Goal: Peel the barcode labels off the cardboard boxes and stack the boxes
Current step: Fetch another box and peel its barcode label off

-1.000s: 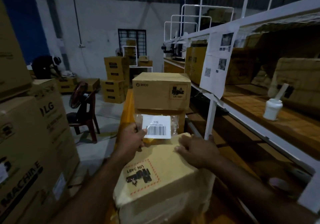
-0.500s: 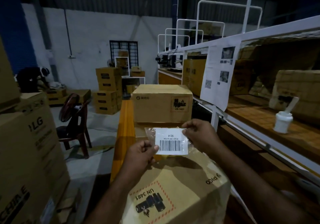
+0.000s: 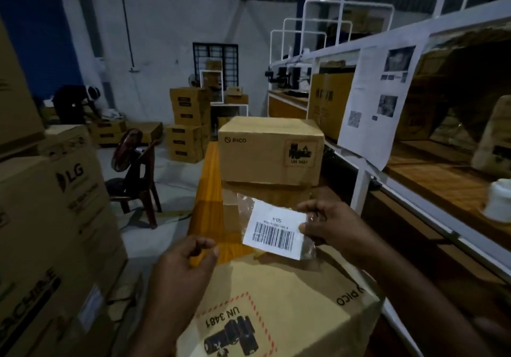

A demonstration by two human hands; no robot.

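- Since half a second ago my left hand [image 3: 182, 268] has let go of the barcode label [image 3: 273, 232] and dropped down and to the left. The label now hangs from my right hand [image 3: 329, 226] alone, and it has tipped a little.
- The near PICO box [image 3: 304, 290] fills the bottom of my view. It lies under both hands, its top face slants towards me and the UN 3481 mark reads upside down. I see no label left on the faces that show.
- Straight ahead, past the label, a second PICO box [image 3: 262, 152] sits on another carton on the orange bench [image 3: 207, 190]. I judge that to be the stack this near box goes onto, so the lift runs forward and up, away from me.
- My left hand hovers just over the box's left side, fingers loosely curled with nothing in them. It is the free hand and the closer one to the cardboard.
- My right hand pinches the label's right edge between thumb and fingers, above the far edge of the box and clear of it.
- The label reaches leftward from that pinch, its long axis crosswise and sloping slightly down to the right. Clear film sticks out past the white paper.
- My guess is that the label must leave my right hand before both hands can take the box.
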